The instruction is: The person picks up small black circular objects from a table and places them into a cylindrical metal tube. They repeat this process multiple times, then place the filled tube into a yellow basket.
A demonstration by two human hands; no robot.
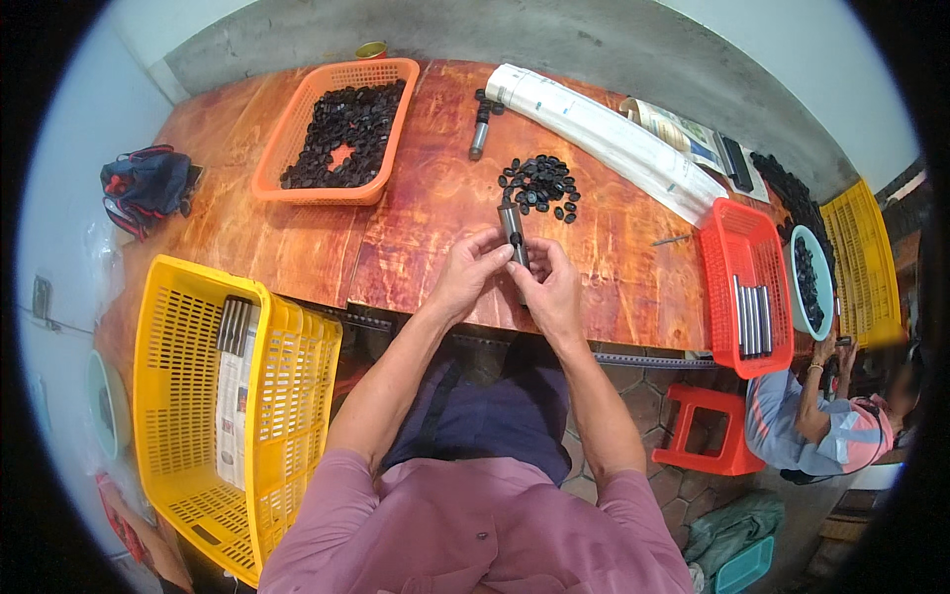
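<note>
Both hands are over the near edge of the wooden table. My left hand point(471, 269) has its thumb and fingers closed on a grey metal tube point(510, 218), and my right hand point(552, 287) grips the same tube from the other side. A small black piece point(516, 239) sits against the tube between my thumbs; how it is fixed there is too small to tell. Just beyond the tube lies a loose pile of small black oval plastic pieces point(542, 183). Farther back, a second metal tube point(479, 141) with a black end lies on the table.
An orange basket point(265, 186) of black pieces stands back left. A yellow crate point(287, 396) is at my left. On the right are a red basket point(720, 287) holding metal tubes, a white roll point(604, 134), a pale green basin point(795, 272), a red stool point(683, 460) and another person point(811, 426).
</note>
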